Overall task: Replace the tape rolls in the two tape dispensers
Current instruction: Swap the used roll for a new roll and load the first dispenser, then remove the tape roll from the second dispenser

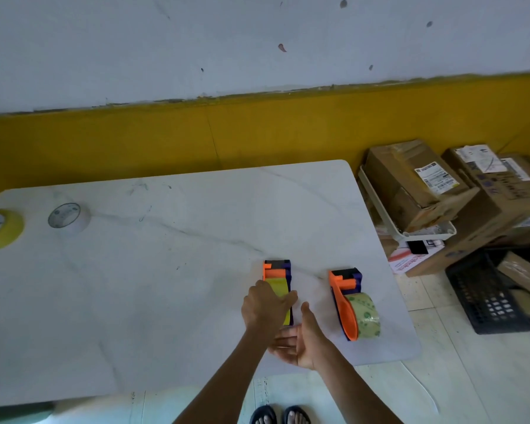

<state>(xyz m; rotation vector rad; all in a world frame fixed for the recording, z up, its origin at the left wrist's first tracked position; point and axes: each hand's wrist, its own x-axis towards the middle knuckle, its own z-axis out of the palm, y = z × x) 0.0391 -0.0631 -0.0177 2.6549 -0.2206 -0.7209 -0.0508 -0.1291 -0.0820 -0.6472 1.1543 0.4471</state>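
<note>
Both hands were at the near dispenser (278,283) on the white table (166,286). The left hand (265,304) lay curled over its yellow roll (280,296); a firm grip could not be confirmed. The right hand (300,341) was open, palm up, empty, at the dispenser's near end. The second dispenser (346,304) stood just right, clear roll (364,316) mounted. Two spare rolls, yellow (2,229) and white (69,217), lay far left. Judged step: removing the yellow roll; next, lifting it off its hub.
</note>
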